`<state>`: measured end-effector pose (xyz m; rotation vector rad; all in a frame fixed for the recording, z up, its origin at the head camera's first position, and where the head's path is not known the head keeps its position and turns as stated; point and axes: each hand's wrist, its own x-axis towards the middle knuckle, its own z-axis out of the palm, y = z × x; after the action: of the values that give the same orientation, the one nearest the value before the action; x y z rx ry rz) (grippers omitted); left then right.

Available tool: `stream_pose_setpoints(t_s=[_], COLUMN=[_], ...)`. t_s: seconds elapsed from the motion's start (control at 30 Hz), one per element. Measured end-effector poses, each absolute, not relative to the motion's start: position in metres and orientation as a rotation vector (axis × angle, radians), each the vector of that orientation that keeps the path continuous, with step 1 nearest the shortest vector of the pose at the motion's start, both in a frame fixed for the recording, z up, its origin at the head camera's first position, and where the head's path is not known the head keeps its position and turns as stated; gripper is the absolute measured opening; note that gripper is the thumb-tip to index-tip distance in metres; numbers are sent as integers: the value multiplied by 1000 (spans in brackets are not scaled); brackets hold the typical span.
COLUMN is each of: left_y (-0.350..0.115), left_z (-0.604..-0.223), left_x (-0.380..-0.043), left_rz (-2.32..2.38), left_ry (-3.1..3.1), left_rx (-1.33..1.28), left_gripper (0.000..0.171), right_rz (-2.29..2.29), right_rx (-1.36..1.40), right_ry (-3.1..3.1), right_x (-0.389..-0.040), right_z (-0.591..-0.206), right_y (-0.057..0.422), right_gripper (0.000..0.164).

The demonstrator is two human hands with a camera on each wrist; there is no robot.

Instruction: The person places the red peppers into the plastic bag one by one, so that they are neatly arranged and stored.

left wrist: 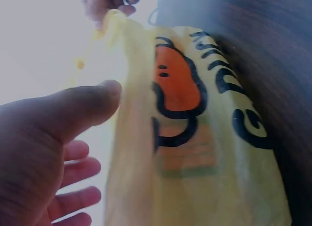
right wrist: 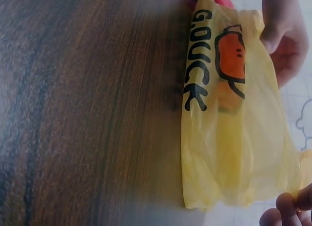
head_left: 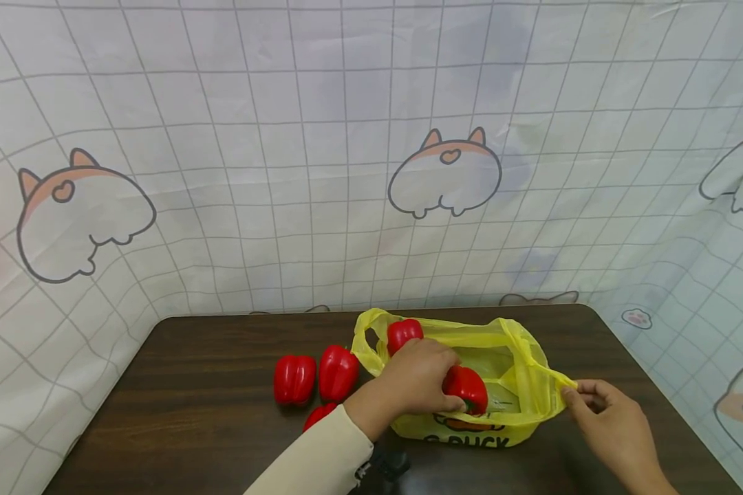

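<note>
A yellow plastic bag [head_left: 514,430] with a printed duck and black lettering stands with its mouth spread in the head view. My left hand [head_left: 417,378] reaches over its near rim, thumb and fingers apart. Right beside those fingers, inside the bag, is a red bell pepper [head_left: 469,386]; a second bell pepper [head_left: 404,333] shows at the bag's far left. In the left wrist view the left hand [left wrist: 44,138] has nothing visible between thumb and fingers. My right hand [head_left: 619,426] pinches the bag's right edge between thumb and fingers, also seen in the right wrist view.
Left of the bag, on the dark wooden table [head_left: 179,405], are a bell pepper [head_left: 294,379], another bell pepper [head_left: 338,373] and a third bell pepper [head_left: 318,415] partly hidden by the left forearm. A white gridded cloth [head_left: 309,172] hangs behind the table.
</note>
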<state>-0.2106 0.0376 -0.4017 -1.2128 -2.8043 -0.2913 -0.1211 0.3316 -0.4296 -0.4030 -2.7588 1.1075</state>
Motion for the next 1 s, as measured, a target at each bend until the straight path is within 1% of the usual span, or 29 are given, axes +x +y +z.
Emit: stream_pose_setpoints(t_s=[0.07,0.2,0.43,0.73,1.0], left_y=[33,18,-22,-56,-82], left_z=[-397,-388,-375,-365,-370], left_x=[-208,-204,-201,-201,-203], left_rz=[-356,-551,-839,-928,-958], left_ry=[-2784,-2768,-2767,-2797,-2765], left_rx=[-1247,-1295,-1219,-1126,-1083], left_gripper=[52,55,58,60,59], right_rz=[1105,1110,1121,1099,1110], right_rx=[-398,-401,-408,-398,-407], right_ry=[-2753,-2745,-2738,-2733,-2749], right_x=[-121,-121,-120,-122,-123], right_z=[-430,-430,-430,-429,-428], right_y=[331,329,329,329,328], right_gripper=[54,52,54,51,51])
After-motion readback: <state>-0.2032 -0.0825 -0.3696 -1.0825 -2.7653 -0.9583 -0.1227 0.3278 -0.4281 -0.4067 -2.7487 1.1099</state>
